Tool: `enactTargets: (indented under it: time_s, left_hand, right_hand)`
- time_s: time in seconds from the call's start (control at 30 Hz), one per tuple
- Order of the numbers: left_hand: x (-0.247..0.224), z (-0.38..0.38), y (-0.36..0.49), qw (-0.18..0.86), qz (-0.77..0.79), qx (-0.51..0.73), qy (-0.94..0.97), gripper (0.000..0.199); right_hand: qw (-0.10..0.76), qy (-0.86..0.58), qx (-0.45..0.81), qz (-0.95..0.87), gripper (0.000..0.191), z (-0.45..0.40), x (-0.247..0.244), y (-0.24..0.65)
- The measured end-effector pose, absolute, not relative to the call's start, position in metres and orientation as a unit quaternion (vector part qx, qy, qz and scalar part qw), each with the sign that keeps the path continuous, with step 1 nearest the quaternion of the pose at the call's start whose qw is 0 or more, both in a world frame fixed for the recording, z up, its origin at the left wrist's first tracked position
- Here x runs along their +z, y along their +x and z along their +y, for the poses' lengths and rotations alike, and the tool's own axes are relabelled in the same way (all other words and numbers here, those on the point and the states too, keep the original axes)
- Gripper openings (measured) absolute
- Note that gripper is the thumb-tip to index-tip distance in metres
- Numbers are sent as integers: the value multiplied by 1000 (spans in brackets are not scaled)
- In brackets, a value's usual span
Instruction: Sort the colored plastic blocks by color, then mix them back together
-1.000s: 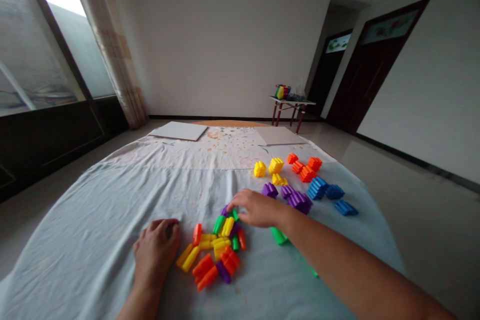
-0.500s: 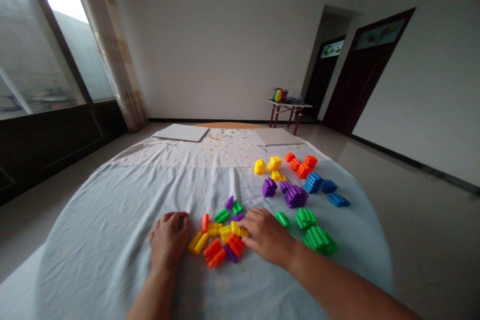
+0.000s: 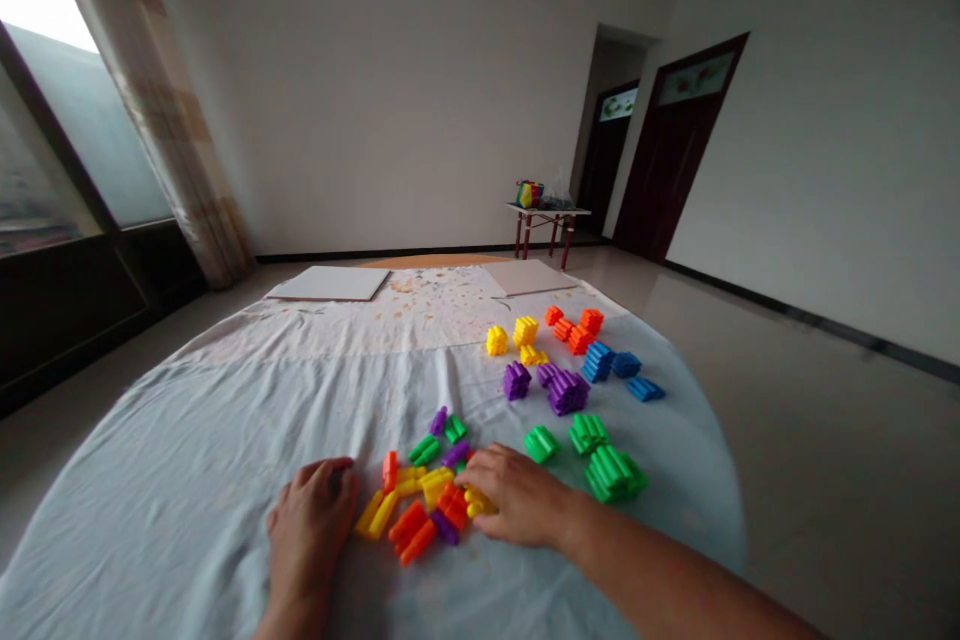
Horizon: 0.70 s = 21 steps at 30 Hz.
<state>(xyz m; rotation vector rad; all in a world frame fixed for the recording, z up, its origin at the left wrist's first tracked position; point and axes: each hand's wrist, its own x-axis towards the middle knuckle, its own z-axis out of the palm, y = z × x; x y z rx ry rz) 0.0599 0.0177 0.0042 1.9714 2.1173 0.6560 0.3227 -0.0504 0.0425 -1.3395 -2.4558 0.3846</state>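
Note:
My left hand (image 3: 311, 510) rests on the cloth left of the loose pieces, its fingers curled; whether they hold anything is hidden. My right hand (image 3: 517, 497) is closed around yellow pieces (image 3: 477, 503) at the right side of the loose pile. Beside it lie orange pieces (image 3: 412, 531), more yellow pieces (image 3: 377, 514), a purple piece (image 3: 445, 527) and green pieces (image 3: 425, 450). Farther right stand bundles of one colour each: green (image 3: 611, 472), purple (image 3: 568, 391), blue (image 3: 598, 361), yellow (image 3: 525, 330) and orange (image 3: 580, 338).
A light cloth (image 3: 195, 460) covers the round table. Two flat boards lie at its far edge, a white one (image 3: 330, 283) at left and a beige one (image 3: 529, 276) at right. Beyond stands a small table (image 3: 551, 211) with a colourful bag and a plastic bag.
The view has turned right, so the scene sits farther left. My right hand has drawn yellow pieces nearer to me, away from the other yellow ones. My left hand stays beside the pile.

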Motion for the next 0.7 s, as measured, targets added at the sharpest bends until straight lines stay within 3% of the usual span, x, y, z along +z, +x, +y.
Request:
enactTargets:
  time_s: [0.3,0.43,0.6,0.7]
  left_hand:
    - [-3,27,51,95,705,201,673,42]
    - [-5,29,51,84,711,195,671,42]
    - [-11,31,49,61,708,202,674,42]
    - [-14,33,48,53,710,203,673,43]
  right_hand:
    - [81,-602,137,-782,43,-60,49,322]
    - [120,-534,145,-824,50,-65,46,334]
    - [89,-439,140,-883,33,-58,38,343]
    - [77,-431,149,-887,35,-55,41,344]
